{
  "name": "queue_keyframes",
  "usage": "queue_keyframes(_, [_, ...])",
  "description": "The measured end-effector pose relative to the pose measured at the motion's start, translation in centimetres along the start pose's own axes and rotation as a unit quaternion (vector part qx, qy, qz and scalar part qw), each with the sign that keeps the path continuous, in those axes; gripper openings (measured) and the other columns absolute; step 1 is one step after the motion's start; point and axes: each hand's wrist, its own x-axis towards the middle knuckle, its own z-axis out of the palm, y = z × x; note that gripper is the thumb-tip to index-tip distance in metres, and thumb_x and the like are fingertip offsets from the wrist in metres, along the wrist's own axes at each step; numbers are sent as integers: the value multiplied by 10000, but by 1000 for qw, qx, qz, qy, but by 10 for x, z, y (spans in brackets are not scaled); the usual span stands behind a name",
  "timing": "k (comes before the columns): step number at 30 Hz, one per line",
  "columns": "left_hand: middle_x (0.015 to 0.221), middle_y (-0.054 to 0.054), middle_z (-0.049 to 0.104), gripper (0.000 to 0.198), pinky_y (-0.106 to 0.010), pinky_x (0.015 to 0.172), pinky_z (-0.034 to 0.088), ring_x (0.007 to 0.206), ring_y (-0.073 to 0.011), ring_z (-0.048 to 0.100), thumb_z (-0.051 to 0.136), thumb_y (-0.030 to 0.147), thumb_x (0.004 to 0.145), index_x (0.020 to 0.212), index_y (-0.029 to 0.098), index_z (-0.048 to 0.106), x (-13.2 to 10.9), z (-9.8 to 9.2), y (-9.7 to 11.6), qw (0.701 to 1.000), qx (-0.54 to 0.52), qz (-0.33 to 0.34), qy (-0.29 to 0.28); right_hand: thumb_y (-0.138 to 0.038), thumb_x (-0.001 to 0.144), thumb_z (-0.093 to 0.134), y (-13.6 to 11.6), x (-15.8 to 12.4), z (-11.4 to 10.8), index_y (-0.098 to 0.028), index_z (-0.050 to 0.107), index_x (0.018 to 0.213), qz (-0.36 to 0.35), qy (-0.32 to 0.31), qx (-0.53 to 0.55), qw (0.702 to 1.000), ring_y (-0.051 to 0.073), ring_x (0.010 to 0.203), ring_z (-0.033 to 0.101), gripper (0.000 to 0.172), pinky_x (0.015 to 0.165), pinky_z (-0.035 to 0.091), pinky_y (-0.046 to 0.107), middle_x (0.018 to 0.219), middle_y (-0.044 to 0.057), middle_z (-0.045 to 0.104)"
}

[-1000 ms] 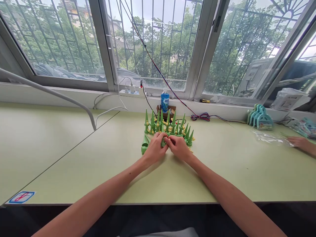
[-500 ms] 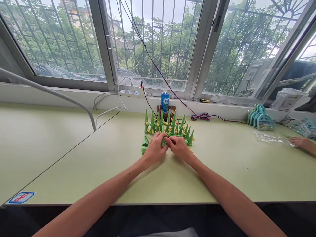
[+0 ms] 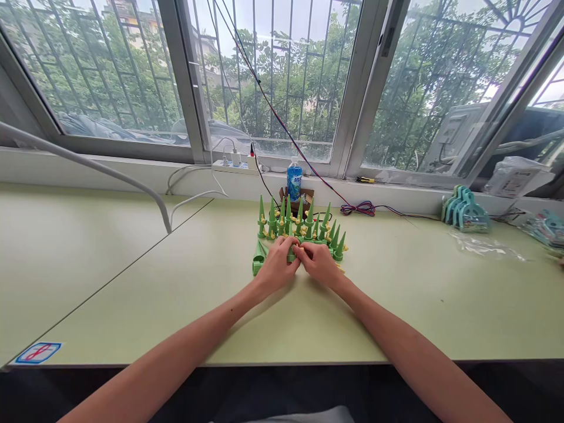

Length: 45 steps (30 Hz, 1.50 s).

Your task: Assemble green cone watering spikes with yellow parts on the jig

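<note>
In the head view my left hand (image 3: 278, 258) is closed around a green plant watering spike (image 3: 291, 254), its pointed end upward. Close against it, my right hand (image 3: 318, 262) pinches a small yellow valve (image 3: 299, 247) at the side of that spike; the fingers hide most of it. Behind both hands stand several green watering spikes (image 3: 311, 220) with yellow valves, points up. More green spike parts (image 3: 258, 264) lie just left of my left hand, one with its round open end toward me. Some yellow pieces (image 3: 340, 268) show beside my right wrist.
A blue bottle (image 3: 294, 179) stands in a brown carton (image 3: 308, 194) by the window. Red-and-blue cable (image 3: 359, 208) lies coiled behind. To the right are teal hanger-shaped items (image 3: 466, 211) and clear plastic film (image 3: 487, 245). A grey hose (image 3: 132, 181) arches over the left side.
My two hands have stayed in nearly the same place on the spike. At the right edge, another person's hand has drawn back from the plastic film, almost out of view.
</note>
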Motion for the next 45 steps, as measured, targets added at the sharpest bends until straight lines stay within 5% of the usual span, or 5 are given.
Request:
queue_keyframes(10, [967, -61, 543, 198, -256, 615, 487, 843, -161, 552, 524, 138, 799, 988, 185, 559, -1, 0, 0, 1000, -2, 3, 0, -525, 913, 437, 2, 1, 0, -179, 363, 565, 21, -1, 12, 1000, 91, 513, 265, 497, 490, 217, 251, 519, -45, 321])
queue_keyframes(45, [950, -54, 534, 201, -262, 638, 476, 831, -163, 547, 527, 139, 796, 987, 193, 559, -1, 1, -1, 1000, -8, -1, -4, -560, 909, 416, 2, 1, 1, -180, 382, 560, 22, 5, -14, 1000, 95, 509, 275, 516, 492, 233, 250, 512, -39, 351])
